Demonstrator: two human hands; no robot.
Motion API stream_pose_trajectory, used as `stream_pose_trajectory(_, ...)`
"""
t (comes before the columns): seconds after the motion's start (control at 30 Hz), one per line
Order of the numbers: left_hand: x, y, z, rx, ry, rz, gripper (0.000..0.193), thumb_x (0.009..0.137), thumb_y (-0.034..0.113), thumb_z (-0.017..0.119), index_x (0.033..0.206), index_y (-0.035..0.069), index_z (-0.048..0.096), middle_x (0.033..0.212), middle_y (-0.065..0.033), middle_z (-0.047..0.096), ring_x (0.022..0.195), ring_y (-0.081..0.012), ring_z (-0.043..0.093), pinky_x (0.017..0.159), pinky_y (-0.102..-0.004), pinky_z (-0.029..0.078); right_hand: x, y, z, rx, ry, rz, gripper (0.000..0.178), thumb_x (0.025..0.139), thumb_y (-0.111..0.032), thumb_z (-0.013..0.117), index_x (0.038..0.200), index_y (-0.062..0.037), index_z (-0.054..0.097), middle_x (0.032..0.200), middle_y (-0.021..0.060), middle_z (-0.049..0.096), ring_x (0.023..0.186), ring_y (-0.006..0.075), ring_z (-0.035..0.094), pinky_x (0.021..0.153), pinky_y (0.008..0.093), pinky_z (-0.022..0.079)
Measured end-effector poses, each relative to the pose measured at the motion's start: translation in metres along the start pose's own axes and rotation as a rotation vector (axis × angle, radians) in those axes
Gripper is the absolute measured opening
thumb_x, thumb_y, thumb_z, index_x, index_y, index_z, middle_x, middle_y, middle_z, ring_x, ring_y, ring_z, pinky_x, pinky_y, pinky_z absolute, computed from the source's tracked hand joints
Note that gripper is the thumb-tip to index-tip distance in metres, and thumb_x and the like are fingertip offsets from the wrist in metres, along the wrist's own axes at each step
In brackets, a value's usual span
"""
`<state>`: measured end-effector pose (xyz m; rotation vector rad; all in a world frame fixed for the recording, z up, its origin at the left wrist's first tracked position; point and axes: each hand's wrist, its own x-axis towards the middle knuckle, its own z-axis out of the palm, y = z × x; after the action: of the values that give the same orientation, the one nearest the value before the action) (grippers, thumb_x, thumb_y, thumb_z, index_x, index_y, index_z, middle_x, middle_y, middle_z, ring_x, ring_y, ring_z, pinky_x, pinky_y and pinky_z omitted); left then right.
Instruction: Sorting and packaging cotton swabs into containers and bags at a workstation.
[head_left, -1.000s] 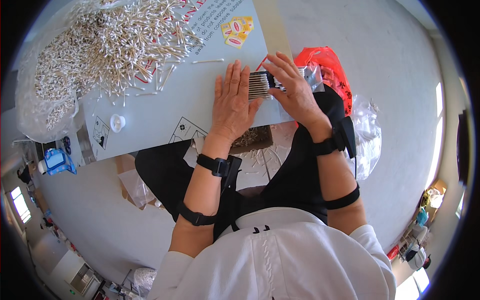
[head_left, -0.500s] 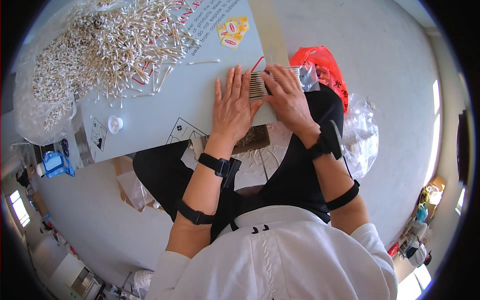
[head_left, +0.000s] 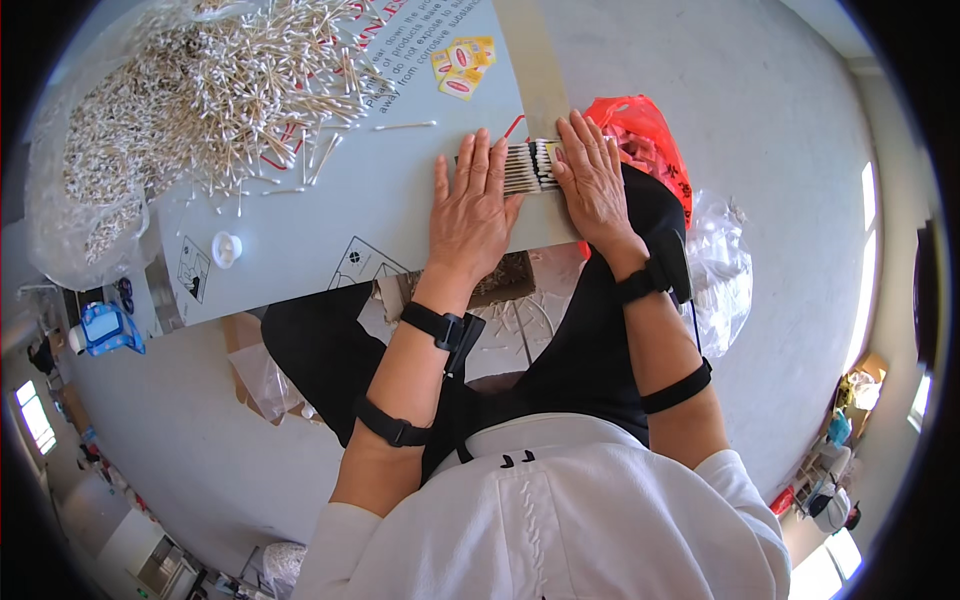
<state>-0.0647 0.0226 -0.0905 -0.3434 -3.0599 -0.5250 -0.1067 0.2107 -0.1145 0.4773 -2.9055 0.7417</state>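
Observation:
A flat row of cotton swabs [head_left: 521,169] lies near the table's right edge, between my two hands. My left hand [head_left: 468,215] rests flat at the left end of the row, fingers stretched out and thumb beside the swabs. Flat over the right end lies my right hand [head_left: 596,190], its fingers extended and covering that part. Between the hands shows a dark strip across the row, next to white swab tips and a bit of a yellow-and-white label [head_left: 557,152]. What lies under the right palm is hidden.
A large heap of loose cotton swabs [head_left: 250,80] spills from a clear bag at the far left of the grey table [head_left: 330,215]. Several yellow cards [head_left: 463,66] lie farther back; a small white round piece [head_left: 227,249] sits left. A red plastic bag [head_left: 650,140] stands right.
My right hand has moved right, away from the left hand, and more of the row shows between them. The clear packaging at the row's right end is now covered by my right hand.

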Motion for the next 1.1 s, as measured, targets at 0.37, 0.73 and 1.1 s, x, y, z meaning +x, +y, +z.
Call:
stream_pose_trajectory(0.37,0.012,0.02,0.008,-0.035,0.017,0.01,0.067,0.094,0.032,0.055,0.15,0.006,0.028,0.157,-0.0145,0.023,0.147,-0.0271,0.018,0.118,-0.0498,0.011,0.0,0.001,0.0,0.03,-0.002,-0.015,0.053,0.1,-0.036,0.044,0.147,-0.0124,0.036,0.155,0.013,0.03,0.144,0.0292,0.026,0.117,0.0467,0.016)
stream_pose_trajectory(0.73,0.015,0.025,0.013,-0.009,0.028,-0.006,0.062,0.095,0.029,0.052,0.148,0.005,0.03,0.157,-0.0145,0.024,0.147,-0.0271,0.019,0.118,-0.0501,0.011,0.0,0.003,0.0,0.095,-0.003,-0.019,0.052,0.101,-0.035,0.043,0.147,-0.0133,0.037,0.154,0.0132,0.03,0.144,0.03,0.024,0.117,0.046,0.016)
stream_pose_trajectory(1.1,0.018,0.03,0.015,-0.04,0.061,0.01,0.061,0.094,0.026,0.054,0.147,0.003,0.032,0.156,-0.0175,0.025,0.146,-0.0304,0.021,0.117,-0.0513,0.013,0.001,0.004,0.002,0.122,0.019,-0.016,0.051,0.101,-0.036,0.042,0.146,-0.0134,0.04,0.153,0.0133,0.032,0.144,0.0304,0.023,0.117,0.0453,0.015)
